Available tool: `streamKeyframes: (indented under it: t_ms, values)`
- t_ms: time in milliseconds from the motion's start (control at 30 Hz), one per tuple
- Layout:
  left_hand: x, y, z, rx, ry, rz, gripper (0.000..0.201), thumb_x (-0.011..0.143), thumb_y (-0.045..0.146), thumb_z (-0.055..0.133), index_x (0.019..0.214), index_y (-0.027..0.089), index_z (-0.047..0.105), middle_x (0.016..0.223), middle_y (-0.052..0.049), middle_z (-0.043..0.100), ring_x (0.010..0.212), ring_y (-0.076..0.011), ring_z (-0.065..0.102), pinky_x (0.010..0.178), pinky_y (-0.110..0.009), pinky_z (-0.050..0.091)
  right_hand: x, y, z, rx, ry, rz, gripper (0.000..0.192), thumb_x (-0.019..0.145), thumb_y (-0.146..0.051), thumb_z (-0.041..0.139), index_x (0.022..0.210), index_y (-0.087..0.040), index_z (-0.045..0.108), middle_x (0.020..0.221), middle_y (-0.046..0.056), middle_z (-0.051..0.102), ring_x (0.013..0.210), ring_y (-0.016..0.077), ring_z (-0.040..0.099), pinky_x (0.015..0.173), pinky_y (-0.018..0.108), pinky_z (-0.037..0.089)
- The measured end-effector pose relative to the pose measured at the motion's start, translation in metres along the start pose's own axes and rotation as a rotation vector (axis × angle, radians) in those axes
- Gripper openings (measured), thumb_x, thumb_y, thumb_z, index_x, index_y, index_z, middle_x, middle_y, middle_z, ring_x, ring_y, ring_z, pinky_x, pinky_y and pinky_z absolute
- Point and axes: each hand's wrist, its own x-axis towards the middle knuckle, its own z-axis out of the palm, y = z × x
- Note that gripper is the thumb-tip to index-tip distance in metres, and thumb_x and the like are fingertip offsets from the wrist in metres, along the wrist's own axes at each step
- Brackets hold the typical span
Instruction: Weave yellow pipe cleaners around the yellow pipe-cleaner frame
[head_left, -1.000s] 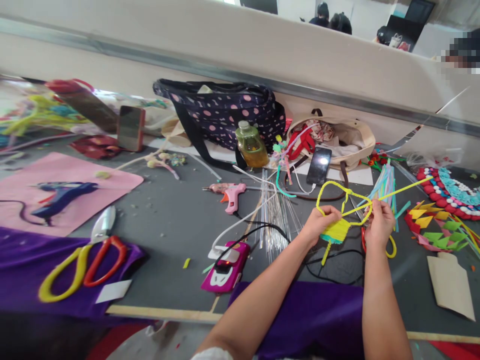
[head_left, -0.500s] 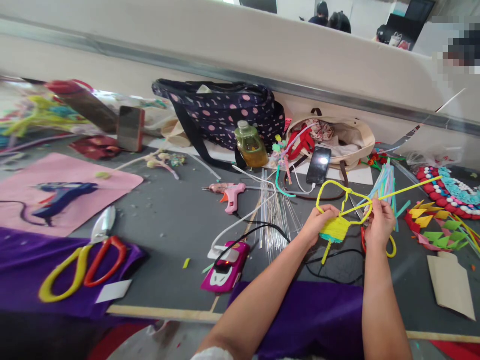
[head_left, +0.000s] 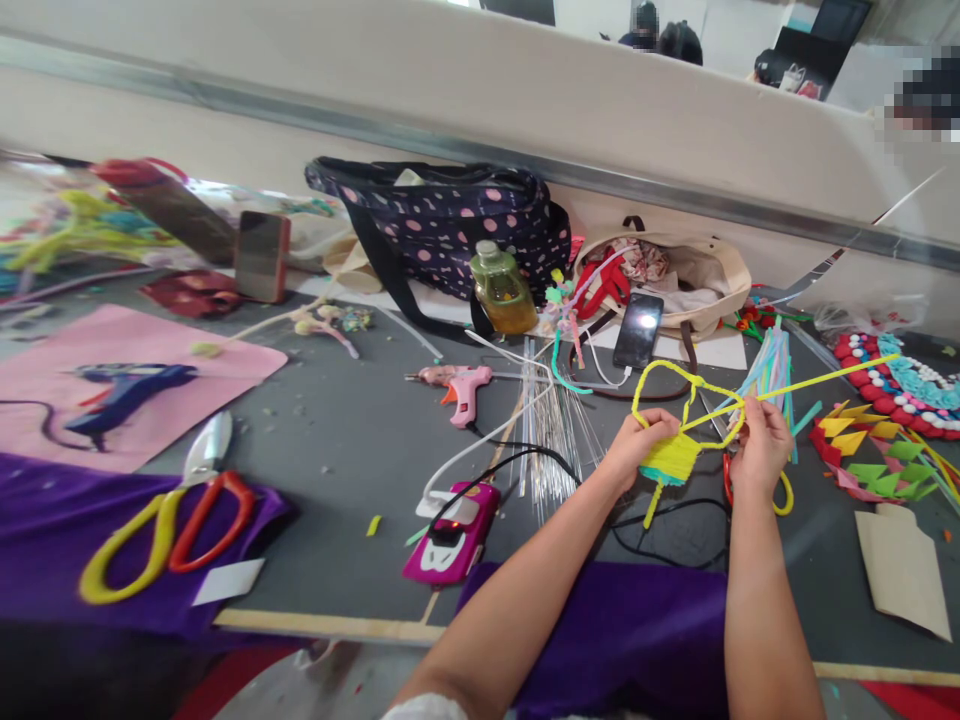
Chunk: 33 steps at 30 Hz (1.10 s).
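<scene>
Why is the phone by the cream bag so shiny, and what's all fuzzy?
Head view, middle: a white glare, perhaps a reflected light, on the phone by the cream bag; head view, far left: the red-lidded bottle looks blurry; head view, right: the yellow shape looks clearer.

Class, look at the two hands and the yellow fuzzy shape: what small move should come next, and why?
Probably draw the long, straight yellow fuzzy strand a little tighter with the right hand: that hand pinches it, its free end juts out beyond, and the left hand grips the looped yellow fuzzy piece.
</scene>
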Motion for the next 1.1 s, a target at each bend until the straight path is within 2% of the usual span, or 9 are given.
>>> streamKeyframes:
  t_ms: [567, 1100]
  values:
    - [-0.0010, 0.0019, 0.0017, 0.052, 0.022, 0.007, 0.019, 0.057, 0.029, 0.073, 0.067, 0.014, 0.065, 0.059, 0.001, 0.058, 0.052, -0.0099, 0.051, 0.052, -0.022, 0.034, -0.0004, 0.0006, 0.0009, -0.022, -0.010, -0.019, 0.030, 0.067, -0.043, 0.077, 0.071, -0.016, 0.063, 0.059, -0.005, 0.054, 0.048, 0.0065, 0.043, 0.042, 0.019, 0.034]
    - [-0.0012, 0.0014, 0.0011, 0.069, 0.004, 0.001, 0.019, 0.057, 0.029, 0.074, 0.067, 0.014, 0.065, 0.058, 0.002, 0.058, 0.050, -0.0093, 0.049, 0.052, -0.022, 0.035, 0.0024, -0.0053, -0.0018, 0.116, -0.092, 0.163, 0.027, 0.065, -0.037, 0.077, 0.072, -0.017, 0.060, 0.056, -0.006, 0.053, 0.047, 0.0071, 0.049, 0.044, 0.019, 0.041]
